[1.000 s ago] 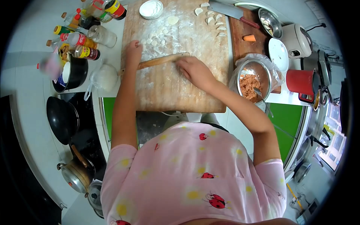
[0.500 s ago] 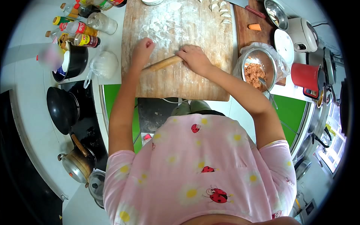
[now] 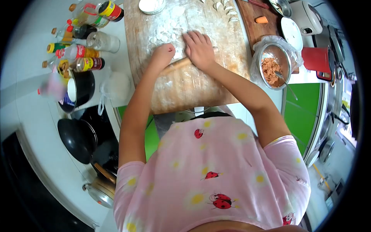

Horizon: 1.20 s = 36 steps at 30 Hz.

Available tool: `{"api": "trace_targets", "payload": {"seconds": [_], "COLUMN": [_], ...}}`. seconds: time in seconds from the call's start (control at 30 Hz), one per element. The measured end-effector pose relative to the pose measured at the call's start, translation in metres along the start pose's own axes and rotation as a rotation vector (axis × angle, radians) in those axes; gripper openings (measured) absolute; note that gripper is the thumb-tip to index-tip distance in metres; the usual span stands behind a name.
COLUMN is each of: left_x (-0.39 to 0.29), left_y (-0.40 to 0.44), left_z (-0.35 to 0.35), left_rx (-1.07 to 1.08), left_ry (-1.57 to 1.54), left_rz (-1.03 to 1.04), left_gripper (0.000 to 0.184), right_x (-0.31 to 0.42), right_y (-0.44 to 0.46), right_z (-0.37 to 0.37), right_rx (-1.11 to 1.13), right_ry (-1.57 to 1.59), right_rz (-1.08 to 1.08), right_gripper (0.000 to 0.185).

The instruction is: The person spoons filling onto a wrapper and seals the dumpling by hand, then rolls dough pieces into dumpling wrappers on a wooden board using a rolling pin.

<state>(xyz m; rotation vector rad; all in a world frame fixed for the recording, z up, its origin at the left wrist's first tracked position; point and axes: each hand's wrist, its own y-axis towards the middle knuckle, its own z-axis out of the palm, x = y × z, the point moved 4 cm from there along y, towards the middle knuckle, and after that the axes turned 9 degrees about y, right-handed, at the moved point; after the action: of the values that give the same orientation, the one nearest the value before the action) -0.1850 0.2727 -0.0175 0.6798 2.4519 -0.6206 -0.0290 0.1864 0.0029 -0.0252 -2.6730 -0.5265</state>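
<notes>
A wooden rolling pin (image 3: 177, 65) lies slantwise on the floured wooden board (image 3: 185, 91). My right hand (image 3: 200, 50) rests palm down on the pin, its fingers stretched out and spread past it. Beside the pin's left part, my left hand (image 3: 164, 53) is closed; anything inside its fingers is hidden. Small flattened dough pieces (image 3: 165, 35) lie just beyond my hands, dusted with flour. Farther back are a dough round (image 3: 177, 11) and a white bowl (image 3: 152, 6). Several folded dumplings (image 3: 228, 7) sit at the board's back right.
To the right stands a metal bowl of minced filling (image 3: 271, 71) with a spoon. A carrot piece (image 3: 261, 19) lies on a darker cutting board (image 3: 253, 31). Bottles (image 3: 89, 63), a black pot (image 3: 85, 87) and a bagged white lump (image 3: 116, 86) line the left side.
My right hand has gone from wrapping the pin's end to lying flat over it with spread fingers. My left hand has shifted right, nearer the right one. The view has tilted.
</notes>
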Motion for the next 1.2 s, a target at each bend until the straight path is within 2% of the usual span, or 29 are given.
{"api": "trace_targets", "payload": {"seconds": [0.07, 0.1, 0.17, 0.3, 0.43, 0.53, 0.57, 0.67, 0.7, 0.73, 0.8, 0.87, 0.93, 0.97, 1.07, 1.13, 1.17, 1.2], "left_x": [-0.014, -0.029, -0.038, -0.02, -0.018, -0.032, -0.032, -0.013, -0.012, -0.012, -0.017, -0.02, -0.019, -0.015, 0.0, -0.007, -0.014, -0.018], "left_y": [0.011, 0.012, 0.016, 0.016, 0.014, 0.02, 0.02, 0.019, 0.015, 0.015, 0.014, 0.021, 0.027, 0.028, 0.025, 0.024, 0.025, 0.026], "left_z": [0.003, -0.006, -0.007, -0.005, -0.006, -0.009, -0.011, -0.007, -0.014, -0.015, -0.024, -0.021, -0.021, -0.02, -0.014, -0.018, -0.019, -0.018], "left_rx": [0.01, 0.11, 0.156, 0.122, 0.111, 0.03, 0.136, 0.19, 0.107, 0.138, 0.201, 0.213, 0.193, 0.272, 0.159, 0.191, 0.198, 0.204], "left_ry": [0.072, 0.103, 0.176, 0.207, 0.1, 0.146, 0.162, 0.171, 0.113, 0.137, 0.183, 0.258, 0.228, 0.21, 0.153, 0.166, 0.198, 0.23], "left_rz": [0.013, -0.035, -0.008, 0.176, 0.098, 0.192, 0.158, 0.206, 0.211, 0.191, 0.15, 0.167, 0.21, 0.198, 0.211, 0.214, 0.204, 0.193], "left_gripper": [0.029, 0.034, 0.028, 0.024, 0.019, 0.017, 0.019, 0.022, 0.023, 0.023, 0.022, 0.021, 0.02, 0.02, 0.021, 0.022, 0.022, 0.022], "right_x": [-0.004, -0.007, -0.006, 0.02, 0.016, 0.0, 0.004, 0.026, 0.03, 0.034, 0.028, 0.017, 0.014, 0.019, 0.038, 0.036, 0.03, 0.022], "right_y": [0.036, 0.042, 0.047, -0.016, 0.012, 0.05, 0.043, -0.015, -0.024, -0.028, 0.001, 0.041, 0.043, 0.03, -0.028, -0.015, 0.007, 0.024], "right_z": [0.014, 0.015, 0.013, -0.007, 0.006, 0.021, 0.018, 0.006, 0.002, 0.0, 0.006, 0.02, 0.021, 0.017, 0.01, 0.01, 0.016, 0.022], "right_rx": [-0.033, -0.075, -0.165, -0.026, -0.02, -0.14, -0.114, -0.026, 0.009, 0.045, 0.046, -0.063, -0.087, -0.038, 0.055, 0.017, 0.07, -0.009], "right_ry": [0.012, 0.007, -0.006, -0.049, -0.098, -0.154, -0.145, -0.122, -0.155, -0.187, -0.139, -0.152, -0.147, -0.136, -0.223, -0.149, -0.174, -0.176], "right_rz": [0.118, 0.12, 0.121, 0.078, 0.09, 0.167, 0.177, 0.158, 0.142, 0.126, 0.148, 0.176, 0.194, 0.214, 0.171, 0.157, 0.19, 0.188], "right_gripper": [0.041, 0.042, 0.042, 0.043, 0.043, 0.044, 0.044, 0.045, 0.046, 0.047, 0.046, 0.045, 0.045, 0.046, 0.053, 0.051, 0.049, 0.046]}}
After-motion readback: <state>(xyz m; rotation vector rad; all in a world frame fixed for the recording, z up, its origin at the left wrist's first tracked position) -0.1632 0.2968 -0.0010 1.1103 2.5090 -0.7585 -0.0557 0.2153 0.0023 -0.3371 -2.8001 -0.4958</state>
